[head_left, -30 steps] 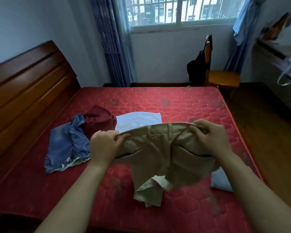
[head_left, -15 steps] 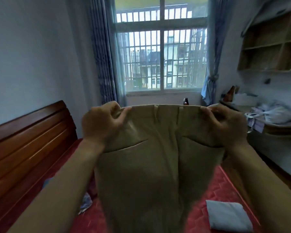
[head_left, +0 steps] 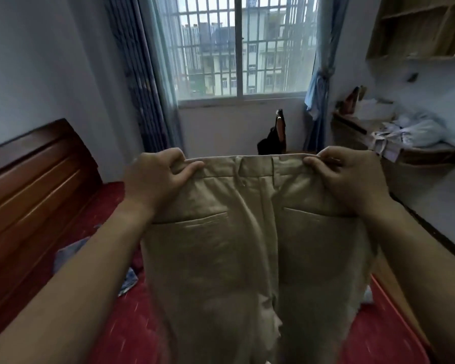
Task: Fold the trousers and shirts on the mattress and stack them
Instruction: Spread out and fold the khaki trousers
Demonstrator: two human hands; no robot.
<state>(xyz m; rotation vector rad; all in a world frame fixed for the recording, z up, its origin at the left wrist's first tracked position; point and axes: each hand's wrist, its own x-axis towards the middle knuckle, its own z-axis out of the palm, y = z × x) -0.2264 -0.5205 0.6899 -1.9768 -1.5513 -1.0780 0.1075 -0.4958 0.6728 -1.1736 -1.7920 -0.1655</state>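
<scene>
Trousers (head_left: 237, 258): beige, held up above the mattress (head_left: 132, 332), legs cut off below. Left hand (head_left: 158, 179) and right hand (head_left: 350, 179) pinch waistband corners. Blue garment (head_left: 71, 254) mostly hidden behind left arm.

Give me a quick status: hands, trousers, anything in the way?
Left hand, right hand grip waistband corners. Beige trousers held up, unfolded, above mattress. Blue garment lies off left.

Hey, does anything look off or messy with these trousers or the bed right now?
Nothing damaged or spilled. The khaki trousers hang evenly from the waistband, gripped by the left hand and right hand. Only a blue garment lies crumpled, unfolded, on the mattress.
</scene>
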